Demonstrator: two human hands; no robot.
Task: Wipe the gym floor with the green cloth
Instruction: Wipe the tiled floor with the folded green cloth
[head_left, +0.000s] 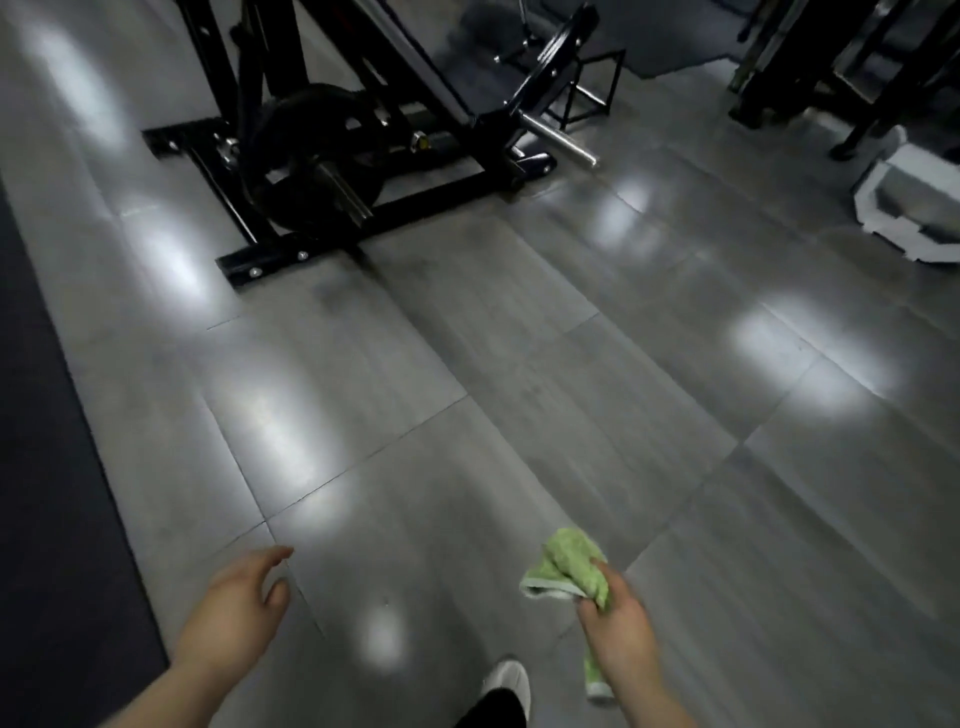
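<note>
The gym floor (519, 389) is grey tile with bright light reflections, filling most of the view. My right hand (621, 631) at the bottom right is closed around a bunched green cloth (569, 569), held above the floor, with one end hanging below the hand. My left hand (236, 603) is at the bottom left, fingers apart and holding nothing, also above the floor.
A black exercise machine (332, 171) with a weight plate stands on the floor ahead at the upper left. More black frames (831, 62) stand at the upper right, with a white foam piece (914, 208) beside them. A dark mat (47, 493) borders the left. My white shoe (506, 683) shows below.
</note>
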